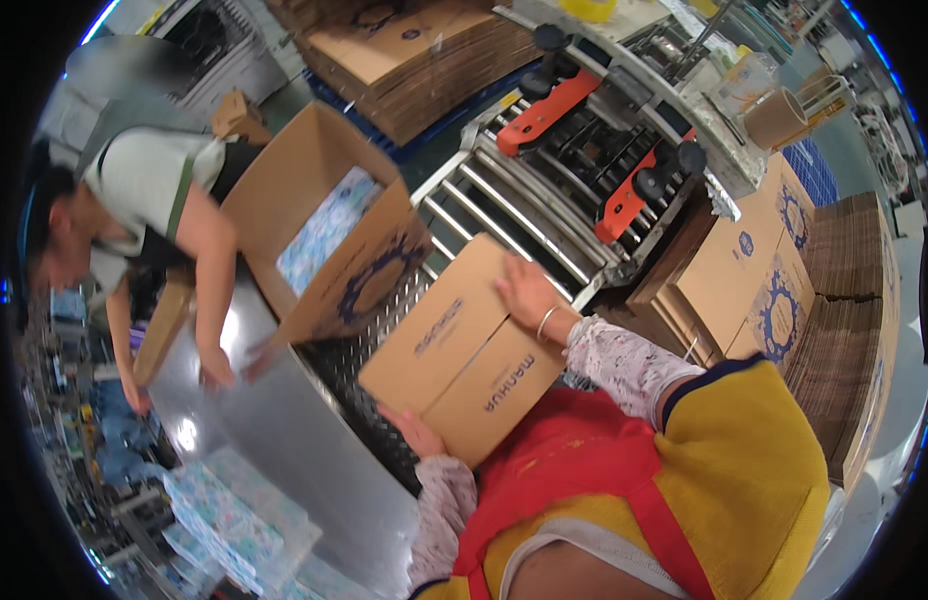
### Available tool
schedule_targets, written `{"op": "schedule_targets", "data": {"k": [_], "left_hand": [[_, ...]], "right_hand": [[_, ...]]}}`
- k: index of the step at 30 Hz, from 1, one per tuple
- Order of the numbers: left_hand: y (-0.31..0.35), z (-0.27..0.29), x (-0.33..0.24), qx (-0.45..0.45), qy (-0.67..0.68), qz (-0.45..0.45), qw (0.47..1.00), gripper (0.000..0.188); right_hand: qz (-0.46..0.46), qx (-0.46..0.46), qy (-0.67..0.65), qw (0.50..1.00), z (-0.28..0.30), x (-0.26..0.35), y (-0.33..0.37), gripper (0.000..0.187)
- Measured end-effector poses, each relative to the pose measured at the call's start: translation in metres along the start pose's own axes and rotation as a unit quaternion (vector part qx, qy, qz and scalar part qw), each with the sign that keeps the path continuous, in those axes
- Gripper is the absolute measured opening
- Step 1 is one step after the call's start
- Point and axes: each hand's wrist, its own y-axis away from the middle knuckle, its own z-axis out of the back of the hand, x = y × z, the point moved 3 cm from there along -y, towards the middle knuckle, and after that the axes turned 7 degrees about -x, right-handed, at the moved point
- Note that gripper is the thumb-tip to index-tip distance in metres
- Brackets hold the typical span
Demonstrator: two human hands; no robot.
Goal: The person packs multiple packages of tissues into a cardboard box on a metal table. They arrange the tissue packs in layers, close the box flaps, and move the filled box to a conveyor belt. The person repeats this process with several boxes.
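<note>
In front of me is a cardboard box (464,350), its two top flaps folded down and meeting at a seam. My right hand (531,297) lies on the flaps near the right end of that seam, fingers spread. At the near left edge, my left hand (416,433) rests against the box with fingers stretched out. Just beyond on the left stands a larger-looking open carton (369,275). Flat packs with a blue-green pattern (329,225) lie inside it.
A roller conveyor (474,215) with a taping machine and orange guides (549,112) lies ahead. Flattened cartons (844,300) are stacked at right, more (414,70) behind. A co-worker (164,190) leans over the metal table (284,430) at left. Patterned packs (239,515) sit near its front.
</note>
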Motion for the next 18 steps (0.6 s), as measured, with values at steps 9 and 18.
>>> {"op": "schedule_targets", "data": {"k": [9, 18], "left_hand": [[-0.003, -0.185, -0.056, -0.093, -0.081, -0.065, 0.990, 0.059], [-0.125, -0.369, -0.048, 0.139, -0.097, -0.137, 0.976, 0.059]], "right_hand": [[0.210, 0.030, 0.068, 0.975, 0.024, -0.044, -0.092, 0.065], [0.075, -0.109, 0.147, 0.980, 0.085, -0.178, -0.201, 0.060]]}}
